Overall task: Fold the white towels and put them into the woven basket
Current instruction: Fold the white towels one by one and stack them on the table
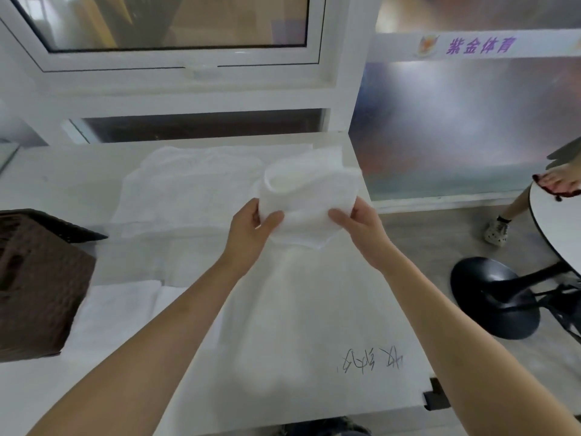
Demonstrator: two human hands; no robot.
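The left hand [251, 223] and the right hand [353, 220] each pinch one side of a small soft white towel [306, 196], folded over and held up above the white table [361, 309]. More flat white towels [188, 187] lie behind it. The dark brown woven basket [37, 278] sits far off to the left. If one hand lets go on the way there, the fold could flop open.

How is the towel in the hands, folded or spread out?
Folded: the towel is a compact doubled bundle with a rounded fold at its far end, held up between the left hand and right hand.
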